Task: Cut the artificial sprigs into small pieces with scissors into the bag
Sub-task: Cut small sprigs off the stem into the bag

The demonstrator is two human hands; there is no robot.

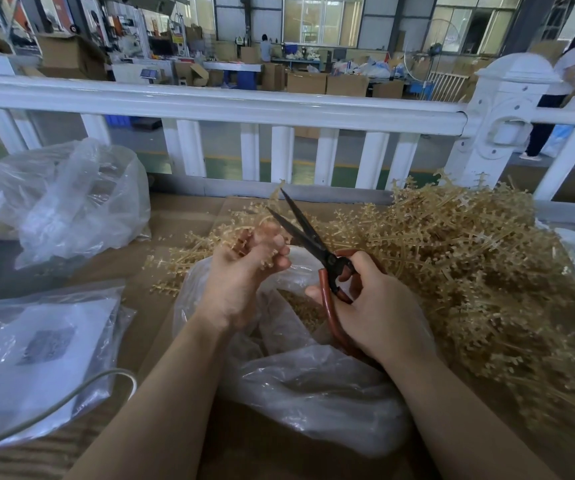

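My left hand [244, 271] grips a tan artificial sprig [244, 220] that sticks up past its fingers. My right hand [376, 306] holds red-handled scissors [307, 237]; their dark blades are apart and point up-left, right beside the sprig. Below both hands lies a clear plastic bag [314, 382], its mouth open, with small tan cut pieces [300, 306] inside. A large heap of tan sprigs [469, 271] lies to the right of the bag.
A brown cardboard sheet [182, 216] covers the table. Two clear plastic bags lie on the left, one far [64, 202] and one near [36, 348]. A grey cable [54, 410] crosses the near left. A white railing [210, 105] runs behind the table.
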